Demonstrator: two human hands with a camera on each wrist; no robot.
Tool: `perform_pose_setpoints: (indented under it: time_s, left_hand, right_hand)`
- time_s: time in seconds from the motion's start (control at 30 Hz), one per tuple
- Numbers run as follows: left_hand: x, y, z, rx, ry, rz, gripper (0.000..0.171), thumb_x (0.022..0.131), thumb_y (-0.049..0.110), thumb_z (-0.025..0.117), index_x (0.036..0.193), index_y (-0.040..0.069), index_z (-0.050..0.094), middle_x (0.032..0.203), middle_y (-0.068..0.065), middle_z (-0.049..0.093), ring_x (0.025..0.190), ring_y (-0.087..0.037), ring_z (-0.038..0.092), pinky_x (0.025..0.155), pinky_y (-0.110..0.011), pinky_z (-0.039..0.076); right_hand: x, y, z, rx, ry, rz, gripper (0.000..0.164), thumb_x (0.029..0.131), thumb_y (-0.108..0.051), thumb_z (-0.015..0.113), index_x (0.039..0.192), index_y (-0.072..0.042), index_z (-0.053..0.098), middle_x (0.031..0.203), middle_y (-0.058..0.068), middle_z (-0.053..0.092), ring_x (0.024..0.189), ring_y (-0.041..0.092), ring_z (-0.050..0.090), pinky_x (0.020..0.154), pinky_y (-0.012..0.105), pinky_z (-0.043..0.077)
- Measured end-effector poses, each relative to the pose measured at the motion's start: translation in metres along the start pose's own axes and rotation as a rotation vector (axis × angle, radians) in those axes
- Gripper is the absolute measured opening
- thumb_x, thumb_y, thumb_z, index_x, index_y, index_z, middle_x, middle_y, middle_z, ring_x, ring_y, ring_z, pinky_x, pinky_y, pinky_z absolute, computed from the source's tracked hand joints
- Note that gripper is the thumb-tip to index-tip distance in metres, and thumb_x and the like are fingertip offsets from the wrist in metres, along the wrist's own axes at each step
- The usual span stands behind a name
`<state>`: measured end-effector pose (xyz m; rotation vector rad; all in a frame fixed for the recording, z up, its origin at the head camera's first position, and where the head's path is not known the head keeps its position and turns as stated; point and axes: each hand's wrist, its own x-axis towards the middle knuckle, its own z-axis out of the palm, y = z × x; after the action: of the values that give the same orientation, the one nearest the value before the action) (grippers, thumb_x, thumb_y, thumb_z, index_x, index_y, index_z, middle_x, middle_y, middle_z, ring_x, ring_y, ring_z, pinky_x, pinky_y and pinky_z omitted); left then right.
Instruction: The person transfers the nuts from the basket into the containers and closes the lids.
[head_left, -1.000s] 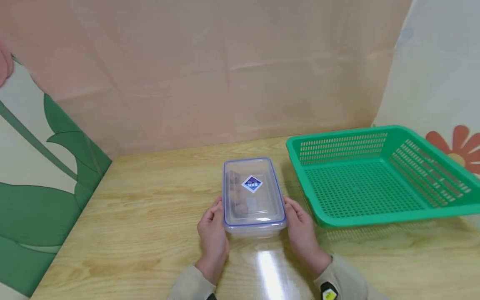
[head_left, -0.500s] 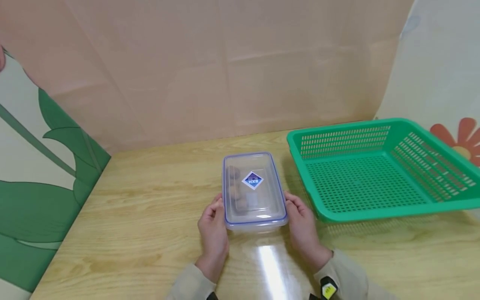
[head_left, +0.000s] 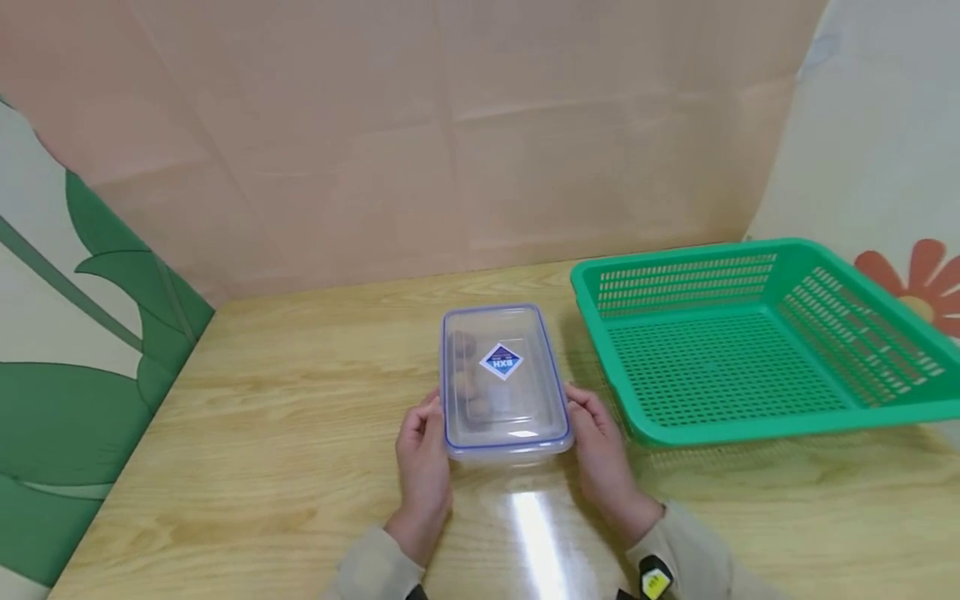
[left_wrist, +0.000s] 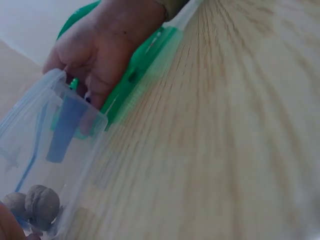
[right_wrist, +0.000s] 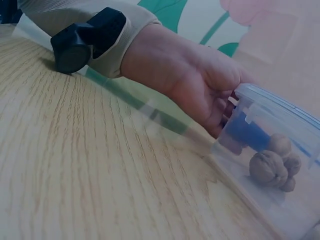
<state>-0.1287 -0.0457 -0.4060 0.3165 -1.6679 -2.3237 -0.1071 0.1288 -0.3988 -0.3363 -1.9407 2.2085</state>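
Observation:
A clear plastic food container (head_left: pixel 498 417) with a blue-edged lid and a diamond-shaped sticker sits in front of me on the wooden table. Several walnuts (right_wrist: pixel 267 167) lie inside it, bunched toward its left side. My left hand (head_left: pixel 423 467) grips the container's near left side, thumb along the wall and fingers curled in behind. On the opposite side my right hand (head_left: pixel 603 458) holds it the same way. In the right wrist view, the left hand's fingertips are partly hidden behind the container's corner. The lid lies flat over the whole top.
A large green plastic basket (head_left: pixel 611 358) with slotted walls stands to the right, close to my right hand. Behind the wooden table (head_left: pixel 300 400) rises a pinkish wall covering (head_left: pixel 337 150). Flower-patterned panels (head_left: pixel 67 417) border both sides.
The head view has shifted slightly, with the container and basket appearing a little higher than a second ago. Both hands keep their hold on the container.

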Motion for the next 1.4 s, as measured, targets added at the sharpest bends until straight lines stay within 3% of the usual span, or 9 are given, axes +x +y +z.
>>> perform_pose_setpoints:
  time_s: [0.2,0.3,0.47,0.57,0.77,0.87,1.0,1.23,1.4]
  left_hand:
    - [0.005,0.005,-0.003,0.055,-0.022,0.012,0.013,0.087,-0.001,0.057,0.09,-0.013,0.06,0.124,-0.018,0.056,0.118,-0.028,0.051,0.095,-0.023,0.046]
    - [0.005,0.008,-0.004,0.083,-0.039,0.062,0.012,0.085,-0.005,0.056,0.093,-0.013,0.061,0.124,-0.018,0.055,0.118,-0.03,0.051,0.096,-0.025,0.046]
    - [0.004,0.01,-0.004,0.057,-0.065,0.136,0.021,0.08,-0.015,0.05,0.099,-0.015,0.059,0.119,-0.022,0.056,0.11,-0.027,0.055,0.091,-0.022,0.049]
    - [0.005,0.009,-0.004,0.039,-0.065,0.099,0.029,0.081,-0.014,0.05,0.11,-0.014,0.055,0.117,-0.023,0.057,0.107,-0.022,0.056,0.09,-0.02,0.049]
    - [0.007,0.009,-0.006,0.071,-0.048,0.0,0.035,0.085,-0.009,0.052,0.12,-0.007,0.056,0.118,-0.02,0.059,0.105,-0.018,0.057,0.088,-0.019,0.05]
    - [0.006,0.009,-0.006,0.101,-0.052,-0.029,0.034,0.087,-0.004,0.054,0.121,-0.002,0.058,0.121,-0.019,0.059,0.108,-0.019,0.056,0.089,-0.021,0.049]
    - [0.003,0.011,-0.004,0.123,-0.063,-0.067,0.036,0.089,0.0,0.055,0.125,0.002,0.056,0.127,-0.017,0.056,0.115,-0.023,0.053,0.094,-0.025,0.047]
    - [0.0,0.013,-0.003,0.093,-0.079,-0.108,0.037,0.091,0.002,0.052,0.128,0.006,0.054,0.133,-0.013,0.053,0.121,-0.022,0.05,0.096,-0.027,0.045]
    - [-0.005,0.013,-0.003,0.084,-0.084,-0.104,0.038,0.093,0.004,0.049,0.131,0.009,0.052,0.137,-0.008,0.049,0.126,-0.02,0.045,0.098,-0.027,0.043]
  right_hand:
    - [0.0,-0.007,-0.004,-0.053,-0.001,0.006,0.038,0.096,-0.008,0.039,0.13,0.007,0.045,0.148,0.014,0.03,0.135,0.023,0.028,0.102,0.015,0.036]
    - [0.0,-0.01,-0.005,-0.069,0.002,-0.019,0.037,0.095,-0.004,0.04,0.129,0.01,0.046,0.149,0.015,0.026,0.135,0.027,0.027,0.103,0.021,0.036]
    - [0.0,-0.012,-0.003,-0.188,0.004,-0.127,0.035,0.093,0.002,0.041,0.126,0.005,0.052,0.146,0.014,0.033,0.132,0.026,0.033,0.095,0.007,0.037]
    - [0.004,-0.013,-0.003,-0.223,-0.019,-0.152,0.039,0.093,0.001,0.043,0.131,0.002,0.048,0.142,0.015,0.038,0.128,0.025,0.039,0.089,0.003,0.038]
    - [0.017,-0.014,-0.005,-0.102,-0.114,0.008,0.049,0.095,-0.004,0.041,0.142,0.002,0.029,0.143,0.021,0.036,0.128,0.026,0.036,0.089,0.005,0.039]
    - [0.019,-0.012,-0.004,-0.085,-0.121,0.038,0.047,0.096,-0.007,0.04,0.141,0.003,0.031,0.145,0.018,0.035,0.131,0.024,0.035,0.1,0.019,0.039]
    - [0.017,-0.008,0.0,-0.089,-0.076,0.007,0.047,0.096,-0.008,0.041,0.141,0.002,0.032,0.145,0.017,0.035,0.131,0.025,0.035,0.107,0.035,0.032]
    - [0.013,-0.005,0.002,-0.145,-0.04,-0.057,0.045,0.098,-0.014,0.039,0.142,-0.004,0.034,0.146,0.011,0.035,0.132,0.025,0.035,0.106,0.038,0.035]
    - [0.011,-0.003,0.002,-0.191,-0.047,-0.118,0.043,0.099,-0.013,0.035,0.14,-0.001,0.035,0.147,0.012,0.034,0.134,0.023,0.032,0.107,0.035,0.032]
